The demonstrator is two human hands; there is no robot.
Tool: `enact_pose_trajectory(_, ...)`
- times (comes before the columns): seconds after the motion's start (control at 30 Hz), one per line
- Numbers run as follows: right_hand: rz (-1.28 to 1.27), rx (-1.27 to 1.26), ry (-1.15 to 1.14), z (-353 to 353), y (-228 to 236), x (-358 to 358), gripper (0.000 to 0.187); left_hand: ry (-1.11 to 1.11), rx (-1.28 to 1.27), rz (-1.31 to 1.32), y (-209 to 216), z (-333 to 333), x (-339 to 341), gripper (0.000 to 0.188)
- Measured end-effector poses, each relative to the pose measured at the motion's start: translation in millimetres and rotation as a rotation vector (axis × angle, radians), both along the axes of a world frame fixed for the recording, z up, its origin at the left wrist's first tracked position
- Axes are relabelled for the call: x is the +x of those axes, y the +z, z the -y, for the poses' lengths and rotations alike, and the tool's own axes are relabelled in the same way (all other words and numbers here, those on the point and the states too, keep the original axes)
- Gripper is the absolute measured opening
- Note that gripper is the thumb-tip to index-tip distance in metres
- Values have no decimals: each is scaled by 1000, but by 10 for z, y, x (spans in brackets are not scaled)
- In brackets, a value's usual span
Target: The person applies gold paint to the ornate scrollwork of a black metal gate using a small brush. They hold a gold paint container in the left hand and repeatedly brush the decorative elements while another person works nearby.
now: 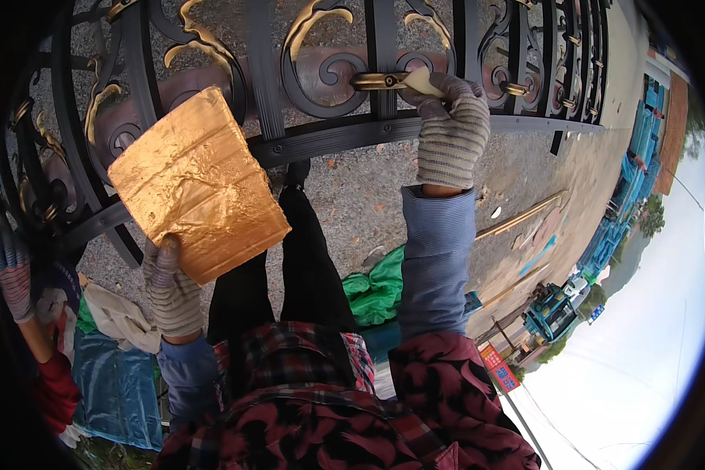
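Observation:
My left hand (172, 294), in a striped knit glove, grips the lower edge of a square board (200, 184) coated in wrinkled, shiny gold paint. My right hand (451, 133), gloved alike, is closed on a small pale yellow sponge pad (424, 82). The pad's tip touches the right end of a gold collar (374, 81) on a black metal fence panel (337, 135). Black scrolls with gold-coloured leaf shapes (309, 27) fill the panel around the collar. The board is in front of the fence's lower rail at left.
At far left is another person's gloved hand (14, 270) with a red sleeve (55, 392). Green plastic sheeting (377, 290) lies by my legs; a blue sheet (113, 384) and white cloth (117, 317) lie lower left. Wooden strips (521, 215) and a blue-green vehicle (551, 313) are at right.

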State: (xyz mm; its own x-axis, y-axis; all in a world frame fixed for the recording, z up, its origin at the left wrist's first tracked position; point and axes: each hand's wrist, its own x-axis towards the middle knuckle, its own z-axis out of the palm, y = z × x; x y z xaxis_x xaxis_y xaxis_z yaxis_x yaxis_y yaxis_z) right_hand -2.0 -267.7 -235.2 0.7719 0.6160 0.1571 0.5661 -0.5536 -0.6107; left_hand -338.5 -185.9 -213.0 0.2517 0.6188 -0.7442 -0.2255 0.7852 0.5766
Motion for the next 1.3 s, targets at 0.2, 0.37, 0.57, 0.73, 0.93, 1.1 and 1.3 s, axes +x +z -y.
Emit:
enact_pose_trajectory(0.2, -69, -132, -138, -13, 9, 73, 24, -38, 38, -47, 42, 34, 34, 47)
enact_pose_trajectory(0.37, 330, -380, 77, -96, -81, -40, 27, -24, 2, -39, 79, 66, 21, 39)
enact_pose_trajectory(0.57, 115, -149, 132, -236, 98, -259, 29, -29, 23, -65, 145, 94, 33, 40)
enact_pose_trajectory(0.73, -84, -314, 3, -292, -39, -212, 28, -18, 81, -80, 208, 161, 87, 43)
enact_pose_trajectory(0.93, 255, -217, 150, -227, -44, -243, 28, 13, 35, 27, 250, 233, 92, 38)
enact_pose_trajectory(1.1, -131, -77, -46, -200, 177, 5, 23, 68, 82, -20, 211, 323, 63, 41)
enact_pose_trajectory(1.3, -318, -189, -124, -202, -267, 241, 36, 10, 86, -31, 235, 345, 178, 56)
